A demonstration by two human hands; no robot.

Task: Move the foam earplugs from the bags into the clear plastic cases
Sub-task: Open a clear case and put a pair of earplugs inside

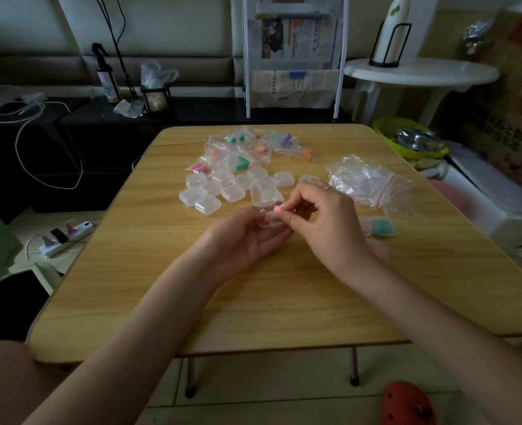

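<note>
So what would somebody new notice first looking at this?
Probably the two hands meeting mid-table: the right hand pinches a pink earplug over a clear case that the left hand cradles. Behind them sits a cluster of empty cases, then bags of colourful earplugs at the far edge. Crumpled empty bags lie to the right.

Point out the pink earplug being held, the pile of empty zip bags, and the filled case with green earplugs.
pink earplug (276, 209): head view, on its visible end between the fingertips.
pile of empty zip bags (364, 180): head view, middle of the crumpled plastic.
case with green earplugs (382, 227): head view, on its green-filled lid.
</note>
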